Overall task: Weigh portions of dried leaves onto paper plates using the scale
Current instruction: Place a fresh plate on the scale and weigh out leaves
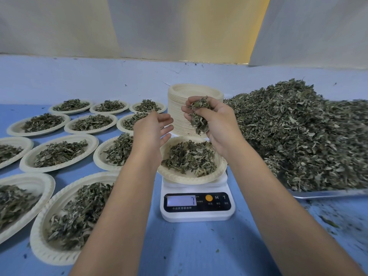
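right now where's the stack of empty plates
Head view, centre: the stack of empty plates stands just behind the scale, left of the big leaf pile.

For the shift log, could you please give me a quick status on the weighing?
Right hand grips a clump of dried leaves over the paper plate on the kitchen scale. Plate part-filled. Left hand open, empty. Nothing blocking.

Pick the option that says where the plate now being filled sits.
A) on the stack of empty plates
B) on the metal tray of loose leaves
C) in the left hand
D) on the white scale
D: the plate rests on the platform of the white scale, directly below the right hand, which holds a clump of dried leaves.
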`<state>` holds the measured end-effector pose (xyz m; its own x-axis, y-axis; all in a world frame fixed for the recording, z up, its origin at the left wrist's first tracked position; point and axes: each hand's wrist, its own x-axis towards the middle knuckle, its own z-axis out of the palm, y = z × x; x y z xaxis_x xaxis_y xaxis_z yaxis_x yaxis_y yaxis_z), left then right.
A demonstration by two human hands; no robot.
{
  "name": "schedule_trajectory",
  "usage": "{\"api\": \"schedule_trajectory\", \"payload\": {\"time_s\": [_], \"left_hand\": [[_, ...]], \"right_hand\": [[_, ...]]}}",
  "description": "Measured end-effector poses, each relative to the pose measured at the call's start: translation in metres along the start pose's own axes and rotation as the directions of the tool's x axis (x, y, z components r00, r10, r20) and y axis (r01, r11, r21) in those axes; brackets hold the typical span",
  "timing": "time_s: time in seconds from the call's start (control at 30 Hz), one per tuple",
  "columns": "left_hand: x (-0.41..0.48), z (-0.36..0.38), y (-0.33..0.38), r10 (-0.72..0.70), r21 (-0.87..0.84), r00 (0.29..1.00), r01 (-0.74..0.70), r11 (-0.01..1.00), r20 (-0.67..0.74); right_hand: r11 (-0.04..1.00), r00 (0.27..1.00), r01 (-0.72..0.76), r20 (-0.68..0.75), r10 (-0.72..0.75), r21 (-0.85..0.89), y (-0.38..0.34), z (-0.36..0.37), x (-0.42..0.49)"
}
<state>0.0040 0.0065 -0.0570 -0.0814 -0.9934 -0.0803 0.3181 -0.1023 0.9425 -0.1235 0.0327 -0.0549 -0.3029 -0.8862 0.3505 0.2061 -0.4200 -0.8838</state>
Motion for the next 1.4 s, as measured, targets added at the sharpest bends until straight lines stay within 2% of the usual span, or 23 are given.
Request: {"api": "schedule_trajectory", "payload": {"time_s": [0.2, 0.4, 0.53, 0.6, 0.73, 0.83, 0.97, 1.07, 1.17, 1.27, 1.33, 1.4], "left_hand": [[-0.001, 0.001, 0.001, 0.003, 0.008, 1.000, -0.003, 1.000, 0.001], [-0.014, 0.018, -0.004, 0.015, 0.018, 0.998, -0.016, 1.000, 0.060], [-0.025, 0.038, -0.009, 0.024, -0.020, 0.992, -0.022, 1.000, 0.122], [-0.028, 0.052, -0.012, 0.007, -0.050, 0.987, 0.001, 0.999, 0.162], [-0.038, 0.087, -0.026, 0.012, -0.032, 0.973, -0.005, 0.999, 0.230], [-0.045, 0.111, -0.044, 0.018, 0.053, 0.963, -0.034, 0.998, 0.269], [-0.055, 0.137, -0.067, 0.000, 0.165, 0.955, -0.051, 0.985, 0.295], [-0.060, 0.146, -0.084, 0.043, 0.305, 0.937, -0.155, 0.940, 0.346], [-0.066, 0.147, -0.093, 0.056, 0.374, 0.925, -0.207, 0.904, 0.377], [-0.068, 0.145, -0.094, 0.025, 0.359, 0.930, -0.167, 0.918, 0.367], [-0.068, 0.142, -0.094, 0.010, 0.331, 0.927, -0.144, 0.933, 0.375], [-0.067, 0.140, -0.093, 0.002, 0.320, 0.924, -0.134, 0.938, 0.383]], "right_hand": [[0.999, 1.000, -0.018, 0.000, 0.018, 0.044, 0.000, -0.001, 0.001], [0.920, 0.976, -0.199, -0.020, 0.218, 0.337, -0.001, 0.000, 0.001], [0.846, 0.956, -0.231, -0.050, 0.289, 0.480, -0.008, -0.012, 0.004], [0.837, 0.952, -0.228, -0.068, 0.300, 0.498, -0.013, -0.024, 0.004], [0.894, 0.935, -0.201, -0.195, 0.297, 0.400, -0.020, -0.057, 0.004], [0.920, 0.908, -0.166, -0.309, 0.283, 0.355, -0.026, -0.087, 0.000], [0.970, 0.797, -0.210, -0.554, 0.241, 0.119, -0.024, -0.117, -0.007], [0.977, 0.804, -0.212, -0.573, 0.160, -0.023, -0.021, -0.128, -0.012], [0.883, 0.806, -0.331, -0.587, 0.080, -0.333, -0.013, -0.140, -0.008], [0.653, 0.836, -0.413, -0.549, -0.004, -0.634, -0.008, -0.144, -0.005], [0.579, 0.852, -0.406, -0.522, -0.041, -0.707, -0.008, -0.141, -0.008], [0.569, 0.866, -0.374, -0.495, -0.069, -0.733, -0.008, -0.140, -0.010]]}}
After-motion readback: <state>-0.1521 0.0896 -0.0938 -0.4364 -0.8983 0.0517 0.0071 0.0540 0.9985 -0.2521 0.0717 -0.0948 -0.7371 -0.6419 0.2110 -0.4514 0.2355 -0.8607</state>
